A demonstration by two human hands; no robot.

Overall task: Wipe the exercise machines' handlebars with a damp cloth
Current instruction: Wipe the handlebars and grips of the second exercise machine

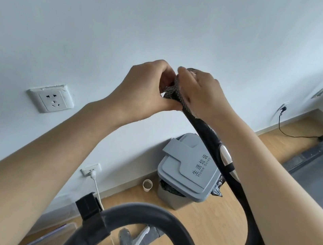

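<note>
Two bare hands meet at the top end of a black handlebar (pixel 229 179) on an exercise machine, pressing a grey patterned cloth (pixel 175 95) around its tip. The left hand (pixel 144 91) pinches the cloth from the left side, fingers curled shut on it; the right hand (pixel 202 92) lies over the top, fingers closed down on the same cloth. The cloth sits between the two hands, wrapped on the bar. Below, a grey lidded bin (pixel 189 172) stands on the wooden floor (pixel 204 222) against the white wall (pixel 171 19), a paper cup (pixel 147 185) just beside it. A wall socket (pixel 51 98) shows at left.
</note>
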